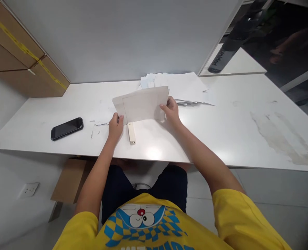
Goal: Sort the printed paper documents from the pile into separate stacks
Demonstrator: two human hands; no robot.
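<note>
A few sheets of paper [144, 104] stand on edge over the white desk, tilted back, with faint ruled lines on the near face. At their lower left corner my left hand [115, 125] pinches them between thumb and fingers. My right hand [171, 110] grips the right edge, its thumb on the near face and its fingers behind. Just below the sheets lies a small cream-coloured stick-shaped device [131, 133]. Behind them a spread pile of white papers [182, 85] rests against the wall, partly hidden by the held sheets.
A black phone [67, 128] lies at the left of the white desk [208, 139], near small paper scraps [92, 134]. Cardboard boxes [26, 66] stand at the back left. A dark bottle [223, 55] stands beyond the partition at right. Under the desk is a cardboard box [69, 180].
</note>
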